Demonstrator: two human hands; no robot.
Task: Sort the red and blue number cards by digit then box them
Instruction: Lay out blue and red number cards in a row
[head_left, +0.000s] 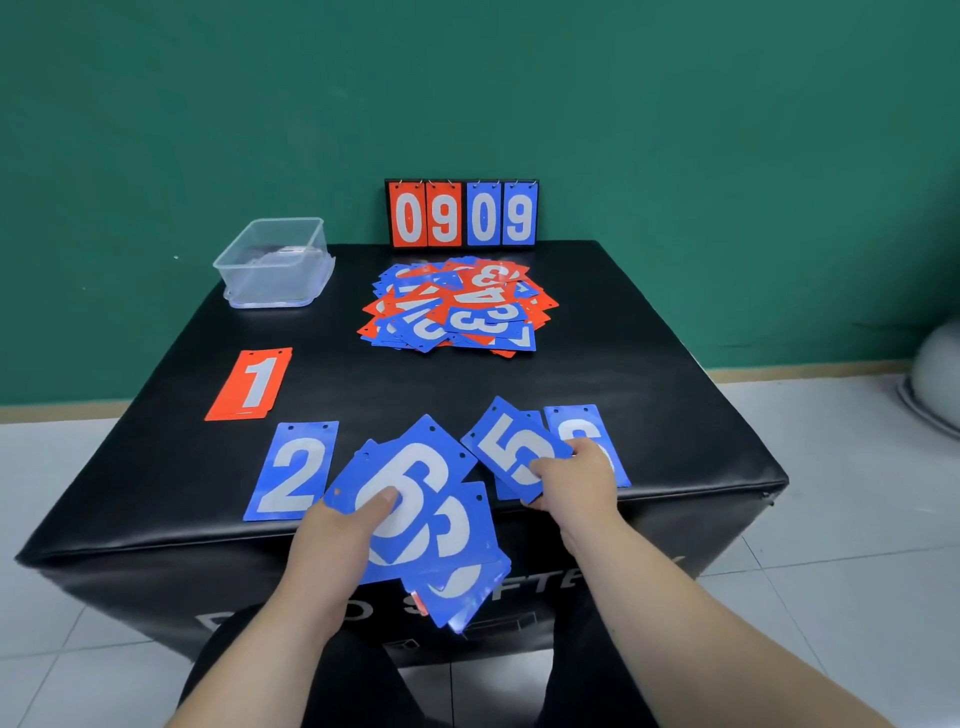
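My left hand (340, 540) grips a fanned stack of blue cards (415, 514) over the near table edge; a 6 shows on top, a 3 beneath it. My right hand (574, 480) pinches a blue 5 card (511, 447) just above another blue card lying at the front right. Beside it lies a blue card (582, 428) whose digit is partly hidden by my hand. A blue 2 card (293, 470) lies flat at the front left. A red 1 card stack (252, 384) lies behind it. A mixed heap of red and blue cards (457, 309) sits mid-table.
A clear plastic box (275, 265) stands at the table's back left corner. A flip scoreboard (462, 214) reading 0909 stands at the back edge. The black padded table (649, 395) drops off to tiled floor on all sides.
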